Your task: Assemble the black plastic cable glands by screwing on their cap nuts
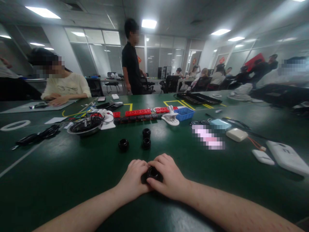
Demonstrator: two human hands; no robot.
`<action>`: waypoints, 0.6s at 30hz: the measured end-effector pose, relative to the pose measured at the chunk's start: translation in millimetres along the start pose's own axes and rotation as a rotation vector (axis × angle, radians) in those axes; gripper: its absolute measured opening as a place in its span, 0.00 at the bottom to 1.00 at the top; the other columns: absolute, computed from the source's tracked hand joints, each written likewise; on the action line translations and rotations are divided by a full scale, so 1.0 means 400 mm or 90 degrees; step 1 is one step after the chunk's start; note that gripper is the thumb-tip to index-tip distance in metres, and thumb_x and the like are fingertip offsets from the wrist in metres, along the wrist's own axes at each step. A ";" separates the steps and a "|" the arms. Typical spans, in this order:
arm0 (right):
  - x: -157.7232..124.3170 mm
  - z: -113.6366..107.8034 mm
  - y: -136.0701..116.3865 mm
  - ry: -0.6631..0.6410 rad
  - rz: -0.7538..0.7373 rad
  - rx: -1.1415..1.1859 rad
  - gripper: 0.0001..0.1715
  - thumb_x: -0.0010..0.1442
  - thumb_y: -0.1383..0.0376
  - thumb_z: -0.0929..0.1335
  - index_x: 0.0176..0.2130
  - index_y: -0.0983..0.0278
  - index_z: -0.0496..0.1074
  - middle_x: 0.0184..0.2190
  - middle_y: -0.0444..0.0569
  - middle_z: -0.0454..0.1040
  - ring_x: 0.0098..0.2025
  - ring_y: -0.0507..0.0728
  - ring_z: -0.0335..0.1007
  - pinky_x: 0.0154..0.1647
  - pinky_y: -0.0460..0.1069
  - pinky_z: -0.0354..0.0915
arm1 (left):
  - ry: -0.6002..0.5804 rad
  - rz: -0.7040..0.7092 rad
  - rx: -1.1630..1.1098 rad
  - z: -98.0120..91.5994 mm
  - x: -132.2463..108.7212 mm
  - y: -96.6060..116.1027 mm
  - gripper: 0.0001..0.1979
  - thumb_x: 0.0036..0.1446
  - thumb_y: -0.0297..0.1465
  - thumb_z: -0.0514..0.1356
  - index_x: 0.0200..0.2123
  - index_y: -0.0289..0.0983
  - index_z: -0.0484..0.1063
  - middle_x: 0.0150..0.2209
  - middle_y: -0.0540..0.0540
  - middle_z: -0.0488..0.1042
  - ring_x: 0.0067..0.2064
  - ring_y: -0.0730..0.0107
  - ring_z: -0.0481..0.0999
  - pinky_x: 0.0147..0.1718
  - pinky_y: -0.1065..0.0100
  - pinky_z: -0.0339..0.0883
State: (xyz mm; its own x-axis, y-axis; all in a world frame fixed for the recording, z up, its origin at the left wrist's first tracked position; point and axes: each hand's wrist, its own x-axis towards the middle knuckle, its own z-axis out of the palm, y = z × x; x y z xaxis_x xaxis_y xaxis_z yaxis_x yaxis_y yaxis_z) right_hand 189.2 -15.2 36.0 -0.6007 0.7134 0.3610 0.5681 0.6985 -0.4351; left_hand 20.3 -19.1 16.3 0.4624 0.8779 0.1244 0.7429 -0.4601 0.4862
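My right hand (171,176) curls around a glossy black round piece (154,173) with a hole in its top, low over the green table near me. From the other side, my left hand (134,176) closes on the same piece, its fingertips meeting those of the right hand. Much of the piece is hidden behind my fingers. Beyond my hands, similar black round pieces stand on the tabletop: one to the left (123,145), and two close together, a nearer one (146,143) and a farther one (146,132).
Across the table lie a row of red blocks (138,112), a blue basket (185,114), a white clip stand (171,116) and a metal bowl (85,129) of black cables. Phones and a white power bank (288,158) lie right. A person (66,84) sits across at left.
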 end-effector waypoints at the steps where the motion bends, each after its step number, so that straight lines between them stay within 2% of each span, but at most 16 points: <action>1: 0.000 0.000 0.001 0.001 -0.004 0.006 0.19 0.50 0.60 0.68 0.42 0.64 0.67 0.36 0.49 0.66 0.39 0.57 0.58 0.40 0.53 0.56 | -0.001 -0.001 -0.004 -0.001 0.000 0.000 0.10 0.43 0.35 0.62 0.31 0.39 0.69 0.34 0.49 0.68 0.37 0.64 0.65 0.40 0.62 0.57; 6: -0.002 -0.001 0.004 0.016 -0.058 0.049 0.20 0.53 0.56 0.64 0.43 0.65 0.65 0.37 0.51 0.68 0.38 0.58 0.58 0.41 0.55 0.55 | -0.010 -0.003 -0.009 -0.002 -0.002 -0.001 0.12 0.44 0.38 0.61 0.32 0.39 0.70 0.34 0.49 0.68 0.37 0.64 0.64 0.39 0.62 0.57; 10: -0.003 0.000 0.000 0.027 -0.090 0.073 0.22 0.56 0.51 0.60 0.40 0.65 0.65 0.35 0.50 0.69 0.36 0.58 0.57 0.38 0.54 0.54 | -0.013 -0.016 0.016 0.004 -0.001 -0.007 0.12 0.45 0.40 0.60 0.30 0.38 0.69 0.33 0.48 0.66 0.37 0.64 0.63 0.38 0.63 0.56; 14: -0.001 0.007 -0.009 0.020 -0.123 0.043 0.27 0.57 0.47 0.55 0.37 0.66 0.66 0.31 0.50 0.69 0.33 0.57 0.55 0.36 0.53 0.52 | -0.009 -0.036 0.024 0.013 0.002 -0.011 0.14 0.42 0.40 0.62 0.27 0.37 0.67 0.31 0.50 0.65 0.35 0.65 0.63 0.35 0.65 0.56; 18: 0.000 0.018 -0.019 0.010 -0.189 0.011 0.30 0.57 0.45 0.53 0.33 0.66 0.65 0.28 0.49 0.67 0.31 0.55 0.54 0.33 0.52 0.51 | 0.004 -0.013 0.031 0.019 0.004 -0.013 0.11 0.42 0.38 0.62 0.24 0.37 0.66 0.28 0.52 0.65 0.33 0.68 0.63 0.36 0.65 0.54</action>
State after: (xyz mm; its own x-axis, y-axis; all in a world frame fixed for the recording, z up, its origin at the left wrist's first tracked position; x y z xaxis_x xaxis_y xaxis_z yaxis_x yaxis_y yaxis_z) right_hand 180.8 -21.0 33.3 -0.7307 0.4783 0.4871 0.3586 0.8761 -0.3223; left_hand 20.7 -16.3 7.5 0.4443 0.8877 0.1203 0.7746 -0.4482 0.4462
